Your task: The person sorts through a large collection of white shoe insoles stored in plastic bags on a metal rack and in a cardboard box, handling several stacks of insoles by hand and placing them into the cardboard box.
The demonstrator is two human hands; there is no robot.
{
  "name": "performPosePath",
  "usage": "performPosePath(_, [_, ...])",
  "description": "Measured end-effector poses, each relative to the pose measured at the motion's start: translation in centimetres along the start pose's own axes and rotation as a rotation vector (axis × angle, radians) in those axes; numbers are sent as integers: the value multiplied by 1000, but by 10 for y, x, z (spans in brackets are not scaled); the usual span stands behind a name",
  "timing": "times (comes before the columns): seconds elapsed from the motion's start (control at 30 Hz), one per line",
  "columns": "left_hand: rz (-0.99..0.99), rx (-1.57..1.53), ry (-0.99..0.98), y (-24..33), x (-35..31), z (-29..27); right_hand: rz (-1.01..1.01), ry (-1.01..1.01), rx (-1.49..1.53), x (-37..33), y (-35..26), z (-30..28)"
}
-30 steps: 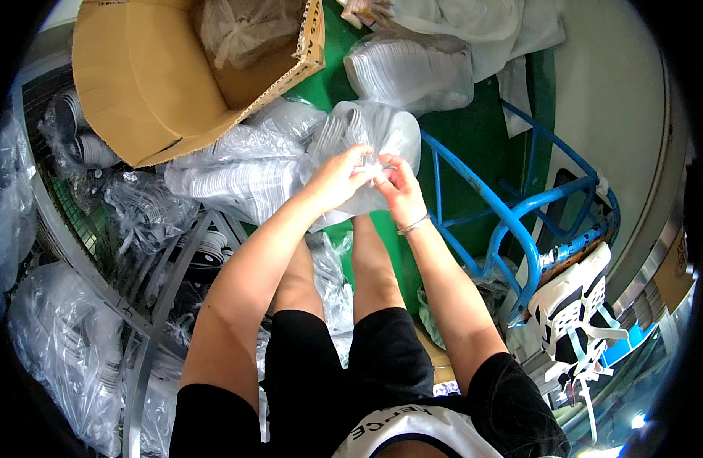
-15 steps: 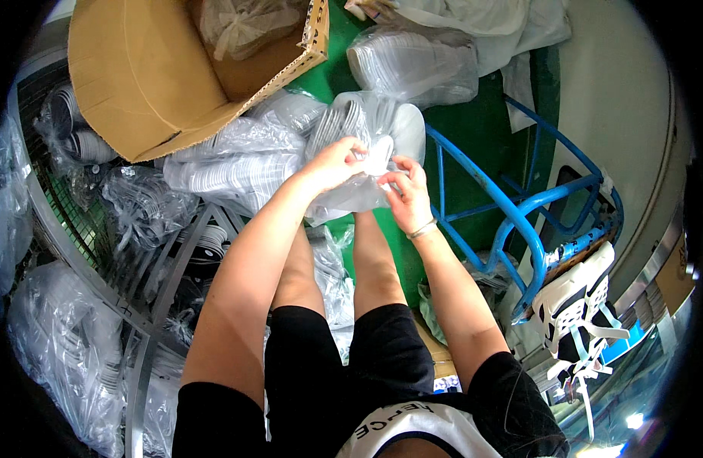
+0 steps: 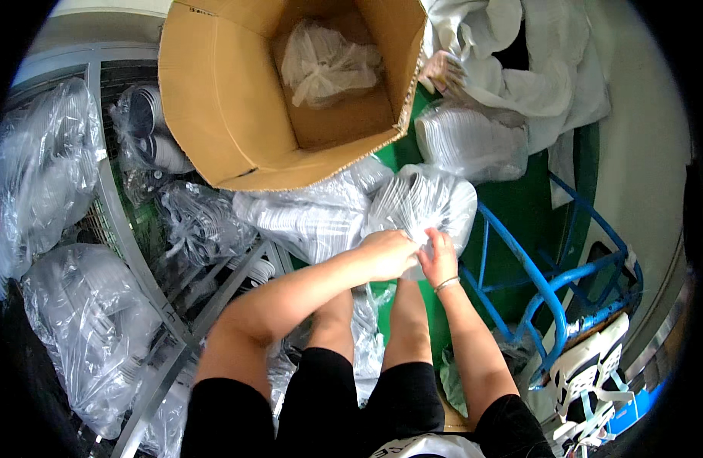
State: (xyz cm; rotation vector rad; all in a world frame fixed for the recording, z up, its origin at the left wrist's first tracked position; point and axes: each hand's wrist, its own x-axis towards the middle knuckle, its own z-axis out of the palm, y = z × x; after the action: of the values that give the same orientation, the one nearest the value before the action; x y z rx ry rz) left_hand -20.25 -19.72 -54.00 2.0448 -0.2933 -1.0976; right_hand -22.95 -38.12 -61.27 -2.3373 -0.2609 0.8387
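Observation:
A clear plastic bag (image 3: 443, 195) holds a stack of thin white pieces, their kind hard to make out, and stands in front of my knees. Its mouth is drawn together into a bunch on the side facing me. My left hand (image 3: 392, 254) is closed round this gathered plastic. Right beside it, the fingers of my right hand (image 3: 440, 258) pinch the same bunch, with the two hands almost touching. The twisted plastic between them is mostly hidden by the fingers.
An open cardboard box (image 3: 222, 114) stands beyond, with a tied clear bag (image 3: 325, 65) inside. More filled bags (image 3: 306, 221) lie left of my hands and another bag (image 3: 474, 141) behind. Grey metal frame (image 3: 157, 305) is at left, a blue tube frame (image 3: 546, 282) at right.
The bag's mouth, looser before, is now gathered tight and both hands have closed together on it. My view has shifted, showing more of the box's inside.

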Motion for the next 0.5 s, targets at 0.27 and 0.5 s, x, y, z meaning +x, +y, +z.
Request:
performPosePath(0.27, [-366,-579,858,-118,23,-213,115,176,35,27,23,46])
performPosePath(0.5, [-845,-55,588,-292,96,-180,-69,400,-6,45,34,75])
